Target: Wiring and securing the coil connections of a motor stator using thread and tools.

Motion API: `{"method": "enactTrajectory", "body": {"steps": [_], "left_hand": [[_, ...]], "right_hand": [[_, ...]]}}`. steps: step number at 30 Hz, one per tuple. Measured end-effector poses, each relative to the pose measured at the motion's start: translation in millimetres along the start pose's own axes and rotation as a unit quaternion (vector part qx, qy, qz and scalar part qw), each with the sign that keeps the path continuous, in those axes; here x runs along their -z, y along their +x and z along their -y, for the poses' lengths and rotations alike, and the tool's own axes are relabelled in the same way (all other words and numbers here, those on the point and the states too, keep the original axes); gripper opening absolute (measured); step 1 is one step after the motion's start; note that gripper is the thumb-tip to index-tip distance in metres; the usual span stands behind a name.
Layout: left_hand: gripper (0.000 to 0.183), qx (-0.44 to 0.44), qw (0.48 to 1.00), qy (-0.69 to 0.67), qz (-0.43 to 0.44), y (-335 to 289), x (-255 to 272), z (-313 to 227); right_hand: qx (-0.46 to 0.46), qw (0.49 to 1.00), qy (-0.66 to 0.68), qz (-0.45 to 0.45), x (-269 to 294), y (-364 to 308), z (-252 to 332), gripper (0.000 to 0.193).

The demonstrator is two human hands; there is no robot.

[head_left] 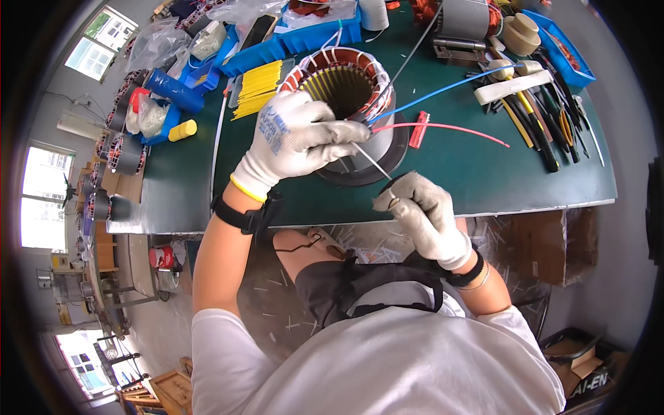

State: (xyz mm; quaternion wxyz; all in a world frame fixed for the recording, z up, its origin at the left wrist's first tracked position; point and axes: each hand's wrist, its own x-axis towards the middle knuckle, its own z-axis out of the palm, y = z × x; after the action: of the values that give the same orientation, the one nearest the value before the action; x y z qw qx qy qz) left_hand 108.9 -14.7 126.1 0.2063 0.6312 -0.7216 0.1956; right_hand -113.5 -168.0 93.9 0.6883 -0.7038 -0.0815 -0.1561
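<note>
Motor ring [339, 79] sits at 12 o'clock of my view, bore facing up, raised on a black round base [399, 155], likely so the rim can be reached all round.

Left hand [301, 135], gloved, at the ring's 7 o'clock: fingers pinched narrow where the wires gather at the rim, probably to stop them slipping. Right hand [425, 214], gloved, at 5 o'clock: closed on the white cord [373, 161], which runs straight between the hands; I read that as tension. Dark bit by its fingertips, can't tell what.

Loose wires fan out, I guess to clear the fingers: dark wire [415, 52] toward 1, blue wire [443, 90] toward 2, red wire [449, 126] toward 3.

In the way: left hand blocks my look at the near rim. Small red block [419, 130] lies at the red wire. Blue wire's tip reaches the mallet [513, 86] on the tool pile [539, 117] at 3, so could snag.

Further out: yellow sticks [259, 88] at 9, blue bin [321, 31] at 12, second motor [467, 17] at 2.
</note>
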Motion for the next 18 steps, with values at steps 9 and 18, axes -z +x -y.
{"method": "enactTrajectory", "body": {"steps": [9,18], "left_hand": [[0.027,0.16,0.979,0.01,-0.123,-9,-12,-36],[0.03,0.148,0.984,-0.039,-0.093,-13,-9,-33]], "right_hand": [[-0.096,0.958,0.151,-0.223,-27,7,-26,0.021],[-0.044,0.966,-0.067,-0.244,-28,30,-21,0.025]]}}
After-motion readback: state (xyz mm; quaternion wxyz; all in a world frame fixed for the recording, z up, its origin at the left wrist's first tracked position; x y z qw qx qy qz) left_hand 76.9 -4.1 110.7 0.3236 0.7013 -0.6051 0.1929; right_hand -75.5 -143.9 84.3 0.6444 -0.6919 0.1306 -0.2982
